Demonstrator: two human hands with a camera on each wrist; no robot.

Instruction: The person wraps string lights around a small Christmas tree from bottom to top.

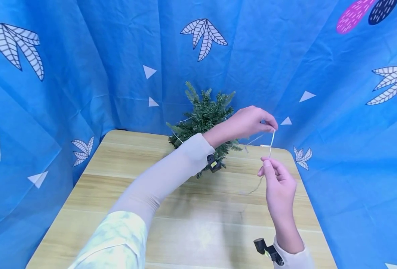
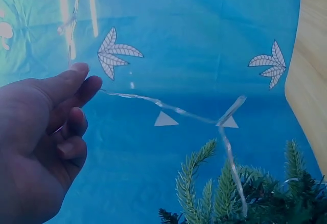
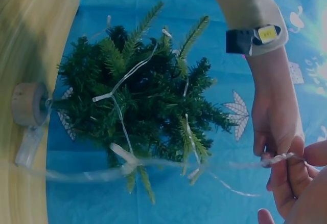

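A small artificial pine tree (image 1: 205,116) stands on its round wooden base (image 3: 29,104) at the back of the table. Clear fairy lights (image 3: 122,124) with small white bulbs drape over its branches. Right of the tree, my left hand (image 1: 252,121) pinches the light wire between thumb and fingertips. One stretch of wire (image 2: 153,101) runs from those fingers back to the branches. Closer to me and just below, my right hand (image 1: 279,183) pinches the same strand. A short length with a bulb (image 1: 265,145) spans between the hands, and a loose tail (image 1: 255,188) dangles under the right.
The light wood table (image 1: 124,179) has a rounded back edge. Blue patterned cloth (image 1: 128,45) hangs close behind it and along both sides. A translucent piece (image 3: 29,150) is beside the tree's base. Both wrists carry small black cameras (image 1: 268,252).
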